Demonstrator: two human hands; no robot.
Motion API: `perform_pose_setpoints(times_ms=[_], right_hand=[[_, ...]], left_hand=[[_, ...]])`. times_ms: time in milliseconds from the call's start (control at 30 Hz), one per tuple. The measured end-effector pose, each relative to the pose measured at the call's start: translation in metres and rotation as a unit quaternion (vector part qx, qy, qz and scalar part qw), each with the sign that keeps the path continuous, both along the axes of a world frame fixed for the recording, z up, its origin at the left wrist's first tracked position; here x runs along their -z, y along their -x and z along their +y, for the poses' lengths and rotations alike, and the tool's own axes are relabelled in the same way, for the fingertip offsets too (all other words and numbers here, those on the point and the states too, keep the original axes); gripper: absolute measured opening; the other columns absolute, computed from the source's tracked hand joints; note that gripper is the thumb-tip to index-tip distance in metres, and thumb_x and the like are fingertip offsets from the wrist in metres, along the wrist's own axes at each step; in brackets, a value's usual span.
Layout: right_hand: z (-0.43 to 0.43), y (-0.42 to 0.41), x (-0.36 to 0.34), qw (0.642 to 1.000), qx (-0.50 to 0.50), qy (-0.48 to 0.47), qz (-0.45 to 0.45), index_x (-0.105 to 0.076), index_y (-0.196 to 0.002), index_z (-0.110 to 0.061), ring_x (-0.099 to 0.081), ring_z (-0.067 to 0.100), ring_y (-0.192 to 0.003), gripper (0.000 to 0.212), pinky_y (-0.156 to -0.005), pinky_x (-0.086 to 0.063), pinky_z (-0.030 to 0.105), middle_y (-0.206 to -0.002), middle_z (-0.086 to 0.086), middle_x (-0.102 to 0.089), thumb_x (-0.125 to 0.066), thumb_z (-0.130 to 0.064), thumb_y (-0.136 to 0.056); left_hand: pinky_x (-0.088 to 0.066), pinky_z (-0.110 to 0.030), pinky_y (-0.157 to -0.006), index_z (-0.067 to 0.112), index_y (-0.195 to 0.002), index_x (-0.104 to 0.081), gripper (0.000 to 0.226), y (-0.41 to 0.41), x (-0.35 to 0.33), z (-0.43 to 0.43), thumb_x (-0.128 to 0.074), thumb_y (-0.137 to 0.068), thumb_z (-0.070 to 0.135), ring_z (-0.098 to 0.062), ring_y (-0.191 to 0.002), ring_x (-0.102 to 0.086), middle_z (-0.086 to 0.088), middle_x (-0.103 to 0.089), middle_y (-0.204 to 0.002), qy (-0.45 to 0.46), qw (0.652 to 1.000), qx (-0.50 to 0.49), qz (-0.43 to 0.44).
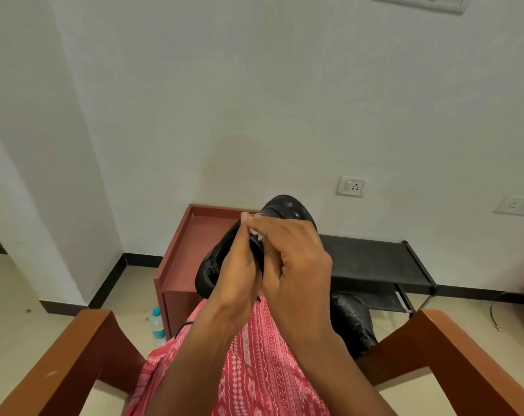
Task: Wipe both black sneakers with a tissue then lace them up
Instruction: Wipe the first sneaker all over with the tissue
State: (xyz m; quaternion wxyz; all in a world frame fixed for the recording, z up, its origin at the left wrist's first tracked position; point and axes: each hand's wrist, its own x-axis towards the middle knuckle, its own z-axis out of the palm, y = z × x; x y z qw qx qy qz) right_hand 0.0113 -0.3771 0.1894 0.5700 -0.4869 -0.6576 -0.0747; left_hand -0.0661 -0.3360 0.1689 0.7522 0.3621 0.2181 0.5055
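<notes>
Seated, holding a sneaker [286, 207] up at centre, toe toward 12 o'clock. Gripping its side at 7 o'clock with the left hand [239, 271], fingers curled round it. Pinching what looks like a tissue [256, 234] against it with the right hand [299, 265] at 4 o'clock, fingers bent. Beyond: table [176, 256] at 9 o'clock, rack [371, 259] at 3, bottle [158, 325] at 8.

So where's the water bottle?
In the head view, the water bottle stands on the floor at lower left, beside the red-brown table, beyond the left wooden armrest.
</notes>
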Motion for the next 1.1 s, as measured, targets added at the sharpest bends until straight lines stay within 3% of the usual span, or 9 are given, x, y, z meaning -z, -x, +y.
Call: perform_pose_setpoints(times_ms=[67, 133, 200, 333, 500, 600, 733, 933, 1100], right_hand=[[-0.003, 0.005, -0.005, 0.999, 0.035, 0.006, -0.024, -0.075, -0.110, -0.006, -0.063, 0.013, -0.104, 0.028, -0.094, -0.050, 0.024, -0.106, 0.000, -0.073, -0.060, -0.002, -0.087], [-0.013, 0.009, 0.000, 0.998, 0.041, 0.001, -0.043, -0.075, -0.110, -0.009, -0.063, 0.011, -0.105, 0.025, -0.095, -0.047, 0.017, -0.107, -0.002, -0.073, -0.064, -0.004, -0.088], [-0.025, 0.009, 0.015, 0.999, 0.026, 0.001, -0.048, -0.074, -0.113, -0.011, -0.063, 0.010, -0.106, 0.026, -0.095, -0.045, 0.014, -0.111, -0.004, -0.072, -0.067, -0.004, -0.089], [-0.035, -0.004, 0.037, 0.998, 0.049, -0.020, -0.023, -0.074, -0.112, -0.012, -0.063, 0.007, -0.104, 0.025, -0.092, -0.049, 0.016, -0.110, -0.005, -0.072, -0.070, -0.004, -0.088], [-0.017, -0.006, 0.026, 0.994, 0.039, -0.060, -0.080, -0.075, -0.108, -0.005, -0.063, 0.017, -0.106, 0.019, -0.094, -0.051, 0.025, -0.110, 0.007, -0.071, -0.065, -0.012, -0.094], [-0.006, -0.010, 0.026, 0.989, 0.038, -0.095, -0.106, -0.075, -0.106, 0.000, -0.066, 0.023, -0.103, 0.019, -0.090, -0.054, 0.031, -0.109, 0.011, -0.072, -0.066, -0.012, -0.097], [-0.009, -0.025, 0.046, 0.987, 0.035, -0.104, -0.119, -0.076, -0.102, 0.002, -0.067, 0.022, -0.100, 0.021, -0.086, -0.055, 0.031, -0.105, 0.012, -0.072, -0.062, -0.014, -0.099], [-0.009, -0.025, 0.047, 0.991, 0.039, -0.092, -0.087, -0.075, -0.104, 0.002, -0.066, 0.019, -0.102, 0.015, -0.088, -0.055, 0.029, -0.106, 0.011, -0.072, -0.071, -0.006, -0.092], [0.002, -0.015, 0.029, 0.989, 0.033, -0.112, -0.089, -0.075, -0.105, 0.001, -0.066, 0.023, -0.102, 0.016, -0.091, -0.053, 0.029, -0.108, 0.011, -0.071, -0.067, -0.008, -0.095]], left_hand=[[-0.045, -0.035, -0.101, 0.008, -0.119, -0.067, 0.061, 0.002, 0.001, 0.001, -0.038, -0.096, 0.057, -0.023, -0.118, -0.065, -0.012, -0.071, -0.115, 0.008, 1.000, 0.009, -0.012], [-0.051, -0.030, -0.088, 0.004, -0.103, -0.065, 0.074, 0.005, 0.002, 0.003, -0.035, -0.092, 0.071, -0.017, -0.094, -0.068, -0.010, -0.066, -0.094, 0.005, 1.000, 0.019, -0.018], [-0.056, -0.028, -0.076, 0.004, -0.107, -0.060, 0.088, 0.008, 0.002, 0.006, -0.034, -0.083, 0.084, -0.017, -0.081, -0.066, -0.012, -0.062, -0.086, 0.014, 1.000, 0.024, -0.015], [-0.049, -0.037, -0.097, 0.012, -0.139, -0.054, 0.101, 0.011, -0.001, 0.011, -0.015, -0.083, 0.086, -0.023, -0.118, -0.066, -0.011, -0.069, -0.127, 0.003, 1.000, 0.010, -0.004], [-0.037, -0.044, -0.115, 0.002, -0.125, -0.058, 0.100, 0.011, -0.005, 0.004, -0.022, -0.083, 0.085, -0.022, -0.105, -0.060, -0.012, -0.065, -0.101, 0.001, 0.999, 0.013, -0.037], [-0.025, -0.045, -0.123, 0.004, -0.128, -0.057, 0.098, 0.014, -0.008, 0.002, -0.023, -0.085, 0.085, -0.026, -0.116, -0.049, -0.016, -0.056, -0.111, 0.007, 0.996, 0.022, -0.081], [-0.027, -0.050, -0.121, 0.002, -0.142, -0.051, 0.109, 0.016, -0.014, 0.001, -0.017, -0.084, 0.087, -0.030, -0.137, -0.046, -0.018, -0.053, -0.143, -0.013, 0.996, 0.034, -0.085], [-0.028, -0.050, -0.121, 0.001, -0.139, -0.055, 0.107, 0.012, -0.017, -0.002, -0.017, -0.086, 0.086, -0.038, -0.141, -0.043, -0.025, -0.048, -0.148, -0.001, 0.995, 0.020, -0.096], [-0.033, -0.044, -0.119, -0.003, -0.142, -0.050, 0.107, 0.015, -0.015, -0.002, -0.026, -0.086, 0.085, -0.030, -0.134, -0.047, -0.021, -0.053, -0.138, -0.007, 0.994, 0.009, -0.113]])
